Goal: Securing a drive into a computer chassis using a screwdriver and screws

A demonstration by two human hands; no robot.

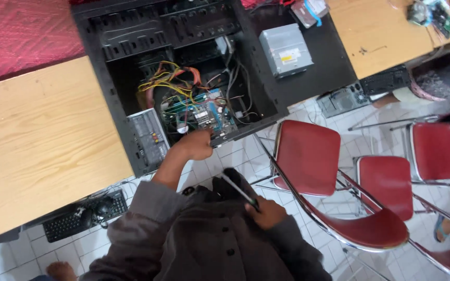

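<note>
Reaching into the open computer case [131,67], our left hand [196,144] rests curled on the motherboard [207,115] edge, steadying it, gripping nothing we can discern. Our right hand [266,212] is closed around a screwdriver [238,190], kept back near the chest.

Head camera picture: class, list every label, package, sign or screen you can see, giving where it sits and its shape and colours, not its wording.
Label: small yellow and white rectangle on top of the grey drive box, on the black panel right of the open computer case.
Package: clear wrapped item with a blue band, top edge, behind the drive box.
No signs or screens visible.
</note>
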